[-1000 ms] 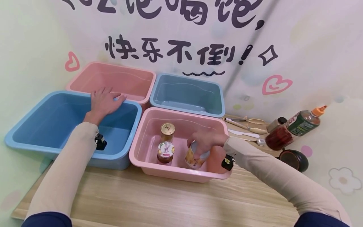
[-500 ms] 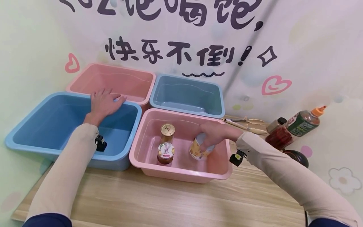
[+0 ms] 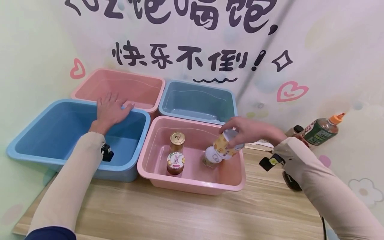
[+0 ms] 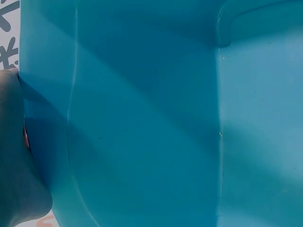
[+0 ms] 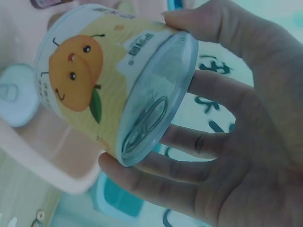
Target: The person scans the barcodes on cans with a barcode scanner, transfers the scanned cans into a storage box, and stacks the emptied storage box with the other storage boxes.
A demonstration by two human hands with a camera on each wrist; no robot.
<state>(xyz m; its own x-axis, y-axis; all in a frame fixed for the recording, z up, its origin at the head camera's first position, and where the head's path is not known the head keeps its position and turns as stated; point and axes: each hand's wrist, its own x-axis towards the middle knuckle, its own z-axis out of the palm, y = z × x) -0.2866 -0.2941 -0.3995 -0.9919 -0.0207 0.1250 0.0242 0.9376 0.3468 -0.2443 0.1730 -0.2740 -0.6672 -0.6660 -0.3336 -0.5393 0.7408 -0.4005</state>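
My right hand (image 3: 247, 130) grips a yellow-and-white fruit can (image 3: 223, 148) by its pull-tab end, above the right side of the front pink bin (image 3: 192, 186). In the right wrist view, the can (image 5: 80, 90) shows an orange fruit cartoon, held between thumb and fingers. Just under it in the bin is another pull-tab can (image 3: 212, 155) with a whitish lid. A gold-lidded jar (image 3: 177, 138) and a jar with a patterned lid (image 3: 175, 160) stand on the bin's left. My left hand (image 3: 110, 110) rests with fingers spread on the far rim of the front blue bin (image 3: 36, 160).
Behind stand another pink bin (image 3: 154, 81) and a smaller blue bin (image 3: 196, 117). To the right are an orange-capped sauce bottle (image 3: 321, 130), a black-capped bottle (image 3: 297, 128) and a dark round object (image 3: 290, 181). The wooden table (image 3: 180, 213) runs along the front.
My right hand has raised the fruit can from the pink bin floor and moved it rightward and up, tilting it; the other can beneath has come into sight. My left hand has stayed put.
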